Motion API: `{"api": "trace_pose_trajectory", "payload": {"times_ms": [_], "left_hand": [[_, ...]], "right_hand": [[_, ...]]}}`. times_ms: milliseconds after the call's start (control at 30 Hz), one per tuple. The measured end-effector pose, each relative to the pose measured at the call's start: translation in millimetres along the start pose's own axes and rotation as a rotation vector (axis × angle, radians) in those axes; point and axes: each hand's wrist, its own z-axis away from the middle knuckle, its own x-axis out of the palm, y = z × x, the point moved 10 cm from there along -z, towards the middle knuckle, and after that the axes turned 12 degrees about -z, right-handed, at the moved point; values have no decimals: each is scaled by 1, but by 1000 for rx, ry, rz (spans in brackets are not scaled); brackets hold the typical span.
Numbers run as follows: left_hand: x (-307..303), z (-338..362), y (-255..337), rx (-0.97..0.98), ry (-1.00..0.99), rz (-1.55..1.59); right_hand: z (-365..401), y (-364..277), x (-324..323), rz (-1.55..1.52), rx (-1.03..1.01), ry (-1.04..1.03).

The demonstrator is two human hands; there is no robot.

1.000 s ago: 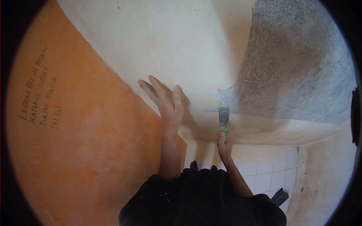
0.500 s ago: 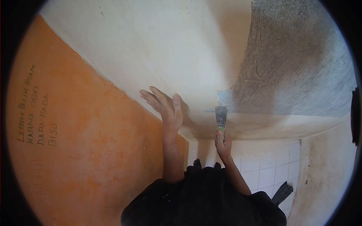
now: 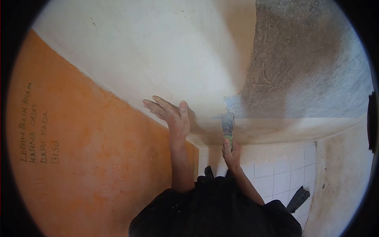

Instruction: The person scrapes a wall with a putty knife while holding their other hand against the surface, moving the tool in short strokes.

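Observation:
My right hand [image 3: 231, 154] grips the green handle of a putty knife [image 3: 227, 125], fingers wrapped round it. Its broad grey blade points up and overlaps the lower edge of a small bluish-grey scraped patch [image 3: 233, 103] on the pale wall [image 3: 169, 51]. That patch joins a large rough grey area [image 3: 292, 67] where the pale coat is off. My left hand [image 3: 173, 116] is raised by the wall to the left, empty, with fingers stretched and thumb apart. Its shadow falls on the wall beside it.
An orange wall [image 3: 90, 138] with handwritten lines meets the pale wall in a corner at left. Below lies a white tiled floor [image 3: 280, 170], bordered by another pale wall [image 3: 339, 173] on the right. A dark object [image 3: 299, 198] rests on the tiles.
The putty knife and my right hand have shifted slightly left and down, and the blade now tilts a little differently. My left hand stays raised and spread. The whole view has shifted slightly.

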Motion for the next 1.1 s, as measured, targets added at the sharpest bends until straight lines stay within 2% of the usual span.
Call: {"api": "trace_pose_trajectory", "payload": {"times_ms": [167,233,333,400,533,667,767,833,933,1000,1033,1100], "left_hand": [[-1,-2,0,24,33,6],[-2,0,-1,11,17,-1],[1,1,-3,1,3,1],[1,-1,-3,33,42,16],[1,-1,-1,39,32,38],[0,0,-2,33,34,43],[1,-4,-2,35,48,40],[7,0,-5,33,47,29],[9,-2,-8,75,164,9],[-2,4,3,234,447,-152],[1,2,6,238,445,-160],[-7,12,14,306,650,-205]], "right_hand": [[-4,0,-9,147,-15,42],[0,0,3,14,32,11],[1,-2,-11,142,-11,47],[6,21,-15,84,21,67],[3,-2,5,-56,68,67],[1,-1,-2,30,11,47],[-1,4,1,19,87,87],[-1,-2,-1,38,-13,75],[-4,16,-15,79,13,42],[-3,-6,2,1,49,67],[1,-9,6,-81,100,101],[-2,-5,-2,8,27,104]]}}
